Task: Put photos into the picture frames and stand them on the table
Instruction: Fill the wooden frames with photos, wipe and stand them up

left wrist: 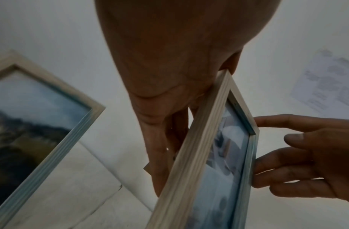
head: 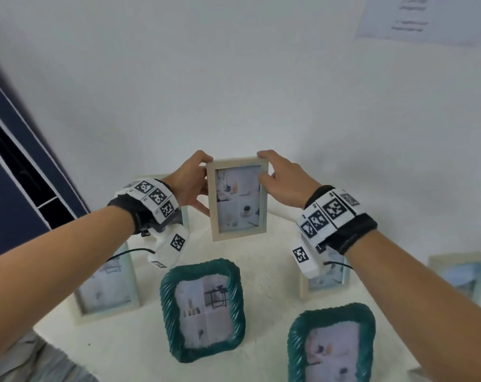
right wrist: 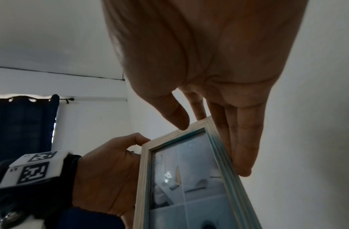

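- The pale wooden frame [head: 238, 198] is held upright in the air above the far middle of the desk [head: 267, 260]. Its long axis runs vertically and its glass front, with a photo [head: 238, 198] inside, faces the person.
- The frame's lower edge hangs clear of the desk top, near the white wall [head: 234, 78] behind it. A bare patch of desk lies below it, between the frames standing at either side.
- The left hand [head: 191, 186] grips the frame's left edge, thumb at the top corner and fingers [left wrist: 160, 155] curled behind the back.
- The right hand [head: 283, 183] reaches in from the right. Its thumb rests on the front near the top right corner and its fingers [right wrist: 242, 139] lie straight along the right edge and back.
- Both forearms stretch forward and slightly inward, wrists wearing marker bands [head: 327, 213].
- Two green ridged frames [head: 203, 310] stand nearest the person. Pale frames stand at the left [head: 107, 288], right [head: 326, 279] and far right [head: 459, 274].
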